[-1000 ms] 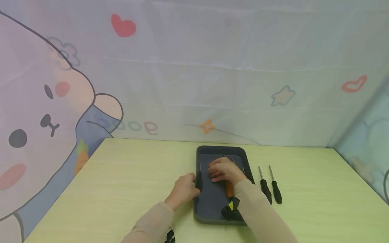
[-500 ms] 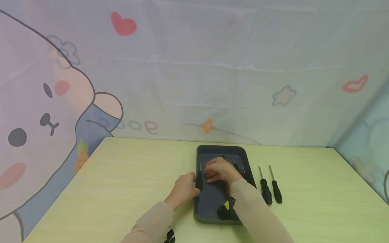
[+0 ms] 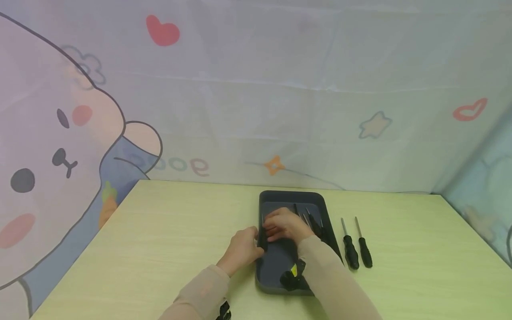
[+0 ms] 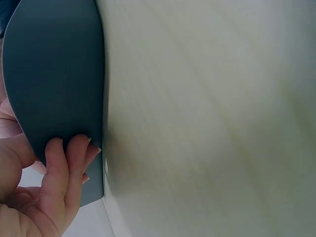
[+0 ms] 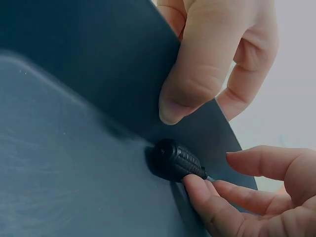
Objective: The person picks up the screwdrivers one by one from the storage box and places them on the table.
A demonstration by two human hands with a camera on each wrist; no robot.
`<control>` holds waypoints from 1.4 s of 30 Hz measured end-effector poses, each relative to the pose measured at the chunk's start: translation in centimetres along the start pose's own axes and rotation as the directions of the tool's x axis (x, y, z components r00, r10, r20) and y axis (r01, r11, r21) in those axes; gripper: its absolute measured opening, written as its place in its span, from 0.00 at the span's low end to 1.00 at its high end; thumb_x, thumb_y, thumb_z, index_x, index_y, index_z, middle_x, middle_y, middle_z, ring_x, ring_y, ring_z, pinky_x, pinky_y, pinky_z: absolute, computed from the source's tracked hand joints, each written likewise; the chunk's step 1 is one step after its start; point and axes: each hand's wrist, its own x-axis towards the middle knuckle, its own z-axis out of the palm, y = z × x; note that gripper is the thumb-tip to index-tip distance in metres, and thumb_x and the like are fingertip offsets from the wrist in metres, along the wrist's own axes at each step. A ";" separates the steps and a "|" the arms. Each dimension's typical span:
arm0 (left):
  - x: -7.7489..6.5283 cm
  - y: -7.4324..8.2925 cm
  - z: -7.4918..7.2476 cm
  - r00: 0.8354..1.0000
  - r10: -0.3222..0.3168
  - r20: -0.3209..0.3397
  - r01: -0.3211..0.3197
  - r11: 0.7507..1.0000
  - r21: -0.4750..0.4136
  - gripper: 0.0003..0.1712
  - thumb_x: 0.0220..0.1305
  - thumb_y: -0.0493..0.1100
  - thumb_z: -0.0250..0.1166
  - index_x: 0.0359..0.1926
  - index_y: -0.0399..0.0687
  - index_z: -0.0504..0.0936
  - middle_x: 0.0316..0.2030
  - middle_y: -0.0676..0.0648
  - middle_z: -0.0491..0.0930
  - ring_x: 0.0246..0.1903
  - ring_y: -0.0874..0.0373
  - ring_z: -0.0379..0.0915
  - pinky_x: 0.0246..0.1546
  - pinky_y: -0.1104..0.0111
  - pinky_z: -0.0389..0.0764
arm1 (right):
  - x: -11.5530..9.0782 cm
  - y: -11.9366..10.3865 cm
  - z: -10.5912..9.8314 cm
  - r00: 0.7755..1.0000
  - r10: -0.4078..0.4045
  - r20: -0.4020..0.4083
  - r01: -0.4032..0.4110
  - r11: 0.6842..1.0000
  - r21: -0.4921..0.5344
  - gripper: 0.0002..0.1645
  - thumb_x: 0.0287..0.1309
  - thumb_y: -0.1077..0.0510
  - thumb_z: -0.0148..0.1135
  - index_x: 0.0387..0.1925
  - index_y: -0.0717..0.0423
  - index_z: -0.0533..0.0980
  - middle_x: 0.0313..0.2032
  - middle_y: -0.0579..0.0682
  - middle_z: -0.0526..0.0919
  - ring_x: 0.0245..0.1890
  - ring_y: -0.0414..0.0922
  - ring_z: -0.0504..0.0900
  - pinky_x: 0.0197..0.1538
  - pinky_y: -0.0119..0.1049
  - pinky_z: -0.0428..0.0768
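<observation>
My left hand (image 3: 240,249) grips the left rim of a dark grey tray (image 3: 276,291). In the left wrist view its fingers (image 4: 58,173) lie along the tray's outer wall, and in the right wrist view its thumb is inside. Against the inner left wall lies a black-handled screwdriver (image 5: 180,160). My right hand (image 3: 286,224) reaches down over the tray to it. In the right wrist view, one fingertip of my right hand (image 5: 247,192) touches the handle near the shaft, while another finger stands apart above.
Several dark-handled screwdrivers (image 3: 314,224) lie in the tray's right part, partly behind my right forearm. Two more black-handled screwdrivers, a thick one (image 3: 350,253) and a slimmer one (image 3: 365,252), lie on the pale table (image 3: 404,249). A printed cloth (image 3: 240,89) hangs behind.
My right hand has moved left across the tray to the screwdriver by the left wall, uncovering more of the screwdrivers on the right. My left hand has kept its place.
</observation>
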 end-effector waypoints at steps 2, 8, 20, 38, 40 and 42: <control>0.0 0.1 0.0 1.000 -0.003 0.000 0.003 1.000 0.002 0.13 0.42 0.29 0.64 0.34 0.32 0.74 0.21 0.47 0.72 0.17 0.59 0.63 0.17 0.71 0.64 | 0.0 0.0 0.1 1.000 0.004 0.000 -0.004 1.000 0.003 0.23 0.54 0.70 0.55 0.53 0.76 0.68 0.28 0.58 0.78 0.26 0.46 0.77 0.31 0.40 0.81; 0.0 0.1 -0.1 1.000 0.003 -0.007 -0.003 1.000 0.002 0.13 0.41 0.29 0.63 0.33 0.33 0.75 0.21 0.47 0.72 0.17 0.59 0.63 0.17 0.71 0.64 | 0.1 0.1 0.3 1.000 0.010 0.010 -0.010 1.000 -0.003 0.22 0.53 0.72 0.55 0.52 0.75 0.69 0.28 0.57 0.77 0.25 0.46 0.76 0.31 0.41 0.81; 0.0 -0.1 0.0 1.000 0.019 -0.014 -0.019 1.000 0.006 0.13 0.42 0.31 0.66 0.32 0.34 0.74 0.23 0.46 0.74 0.20 0.58 0.64 0.19 0.70 0.65 | 0.0 0.1 0.5 0.999 0.019 0.043 -0.019 1.000 0.002 0.24 0.48 0.75 0.56 0.50 0.71 0.67 0.28 0.58 0.77 0.27 0.47 0.77 0.29 0.42 0.81; 0.1 -0.4 0.2 1.000 0.015 -0.012 -0.015 1.000 0.005 0.12 0.43 0.31 0.64 0.32 0.34 0.74 0.21 0.48 0.71 0.19 0.58 0.63 0.18 0.71 0.63 | -0.3 0.0 0.5 0.997 0.037 0.062 -0.036 0.999 -0.018 0.25 0.45 0.77 0.57 0.49 0.67 0.67 0.25 0.55 0.75 0.23 0.46 0.75 0.29 0.39 0.81; 0.1 -0.3 0.2 1.000 0.019 -0.014 -0.019 1.000 0.005 0.12 0.43 0.31 0.64 0.32 0.34 0.75 0.21 0.48 0.71 0.19 0.58 0.62 0.18 0.71 0.63 | -0.3 0.0 0.6 0.998 0.041 0.056 -0.040 0.999 -0.020 0.25 0.45 0.77 0.57 0.48 0.67 0.67 0.24 0.55 0.75 0.23 0.46 0.75 0.30 0.39 0.81; 0.1 -0.3 0.2 1.000 0.020 -0.017 -0.020 1.000 0.007 0.12 0.42 0.31 0.64 0.32 0.34 0.75 0.21 0.48 0.71 0.19 0.58 0.62 0.18 0.71 0.63 | -0.3 0.0 0.5 0.998 0.047 0.051 -0.046 0.999 -0.018 0.25 0.46 0.77 0.57 0.48 0.66 0.67 0.24 0.55 0.76 0.23 0.46 0.75 0.30 0.40 0.81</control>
